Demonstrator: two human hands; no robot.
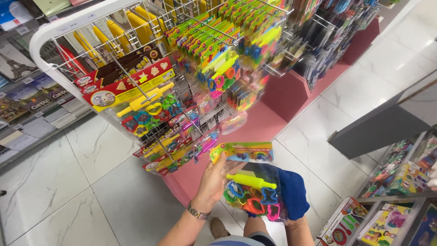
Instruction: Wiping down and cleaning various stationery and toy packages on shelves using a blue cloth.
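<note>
**Entry: toy cutter pack, in my hands at the peg rack**

- Wire peg rack (136, 77): upper left, hung with bagged toy sets on hooks, so each header card faces outward.
- My left hand (214, 182): fingers clamped on the left edge of the toy cutter pack (250, 191), thumb up by its header card, keeping the bag upright and face-on to me.
- The pack: clear bag, yellow roller above coloured cutters, held low, just below the rack.
- My right hand (291, 196): in a blue mesh glove behind the pack, backing it; whether those fingers grip I cannot tell.
- Boxed toys (391, 214): lower-right shelf.
</note>
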